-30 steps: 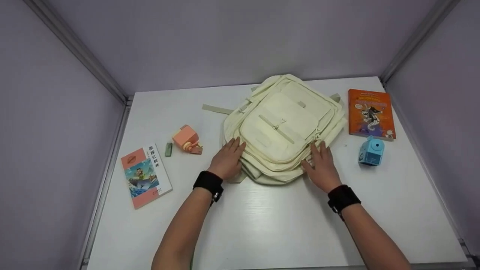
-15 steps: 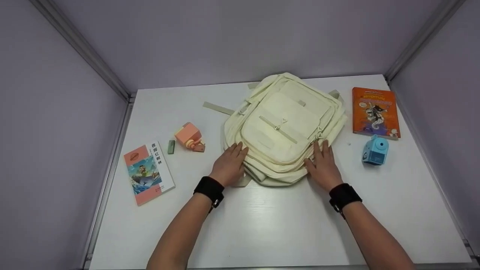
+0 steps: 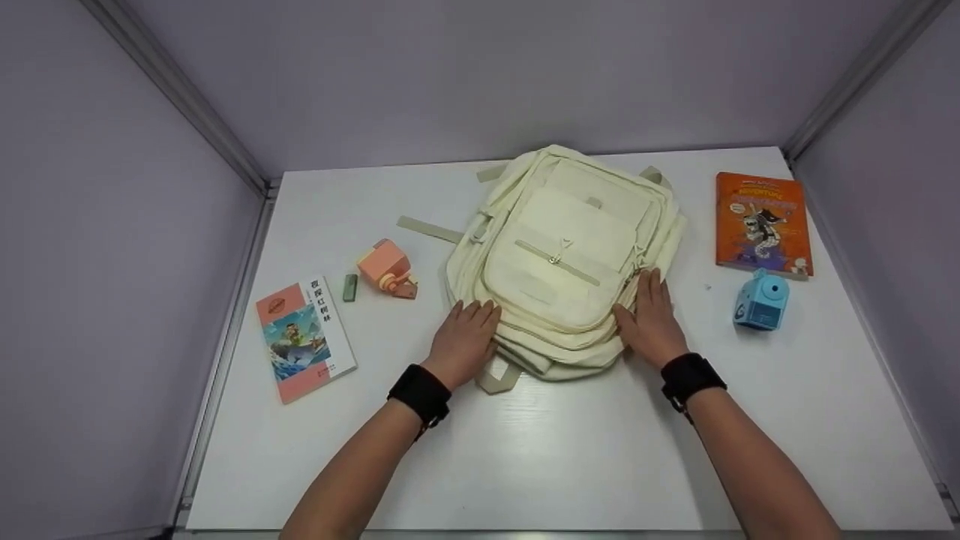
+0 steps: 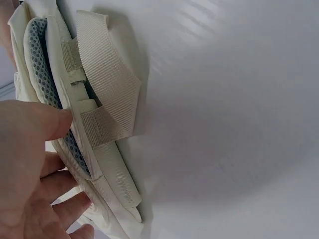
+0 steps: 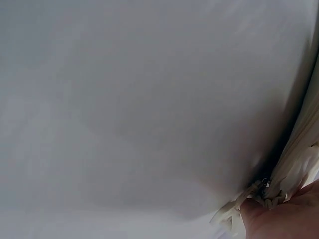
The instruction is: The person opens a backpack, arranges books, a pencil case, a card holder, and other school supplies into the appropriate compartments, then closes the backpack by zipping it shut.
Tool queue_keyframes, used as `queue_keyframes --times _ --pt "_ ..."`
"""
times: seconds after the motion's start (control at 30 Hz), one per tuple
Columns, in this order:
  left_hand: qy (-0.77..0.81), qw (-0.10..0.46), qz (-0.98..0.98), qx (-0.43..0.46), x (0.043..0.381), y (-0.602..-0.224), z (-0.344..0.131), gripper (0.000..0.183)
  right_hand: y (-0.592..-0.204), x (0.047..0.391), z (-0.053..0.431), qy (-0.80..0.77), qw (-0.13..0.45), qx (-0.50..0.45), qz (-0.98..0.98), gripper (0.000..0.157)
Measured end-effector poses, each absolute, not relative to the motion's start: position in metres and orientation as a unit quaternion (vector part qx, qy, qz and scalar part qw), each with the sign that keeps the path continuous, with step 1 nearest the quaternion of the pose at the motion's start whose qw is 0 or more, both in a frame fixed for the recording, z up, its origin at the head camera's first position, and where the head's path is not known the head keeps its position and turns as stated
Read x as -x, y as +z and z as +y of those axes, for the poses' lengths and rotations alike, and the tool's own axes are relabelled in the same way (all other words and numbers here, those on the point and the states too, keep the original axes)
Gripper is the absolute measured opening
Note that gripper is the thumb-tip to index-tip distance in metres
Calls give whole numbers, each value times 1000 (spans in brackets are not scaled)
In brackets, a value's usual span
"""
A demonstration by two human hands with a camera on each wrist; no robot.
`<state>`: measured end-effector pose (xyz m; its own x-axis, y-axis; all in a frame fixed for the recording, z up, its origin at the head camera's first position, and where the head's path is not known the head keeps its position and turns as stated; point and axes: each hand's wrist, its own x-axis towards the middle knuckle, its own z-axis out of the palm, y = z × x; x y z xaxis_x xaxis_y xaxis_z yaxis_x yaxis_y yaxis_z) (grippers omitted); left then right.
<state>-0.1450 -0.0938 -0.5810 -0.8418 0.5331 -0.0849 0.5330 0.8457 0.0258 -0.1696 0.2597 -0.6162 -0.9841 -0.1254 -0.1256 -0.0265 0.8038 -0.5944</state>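
A cream backpack (image 3: pixel 562 262) lies front side up on the white table, slightly slanted. Its lower left corner is under my left hand (image 3: pixel 463 341), whose fingers lie along the fabric. In the left wrist view, the thumb (image 4: pixel 57 122) touches the mesh-padded edge near a webbing strap tab (image 4: pixel 109 79). At the lower right side, my right hand (image 3: pixel 651 322) rests with extended fingers beside the zipper pulls (image 3: pixel 639 262). The right wrist view shows only part of that hand (image 5: pixel 284 216) against the bag's edge; its fingertips are hidden there.
To the left lie a pink and white book (image 3: pixel 306 339), a small green eraser-like block (image 3: pixel 350 288) and a pink pencil sharpener (image 3: pixel 386 266). An orange book (image 3: pixel 763 225) and a blue pencil sharpener (image 3: pixel 762 300) are at the right. Walls enclose the table (image 3: pixel 570 472).
The backpack has turned counterclockwise, its top swinging left, with both hands staying against its lower corners. More of the strap tab shows below the left corner. The camera view has shifted slightly.
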Motion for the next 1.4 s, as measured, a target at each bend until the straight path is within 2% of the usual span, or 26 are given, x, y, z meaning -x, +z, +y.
queue_keyframes --times 0.33,0.47,0.73,0.97,1.23,1.4 --pt "14 41 949 -313 135 -572 -87 43 -610 189 254 -310 102 41 944 71" --pt "27 29 944 -328 130 -573 -82 39 -608 201 255 -301 121 48 945 70" --pt "63 47 943 -324 114 -574 -71 43 -604 225 255 -252 125 99 955 65" --pt "43 36 943 -328 107 -575 -66 33 -601 237 250 -231 136 120 956 63" --pt "23 75 945 -319 118 -562 -55 25 -599 239 257 -263 157 114 945 64" --pt "6 58 939 -340 132 -545 -39 32 -588 238 265 -311 166 106 930 67"
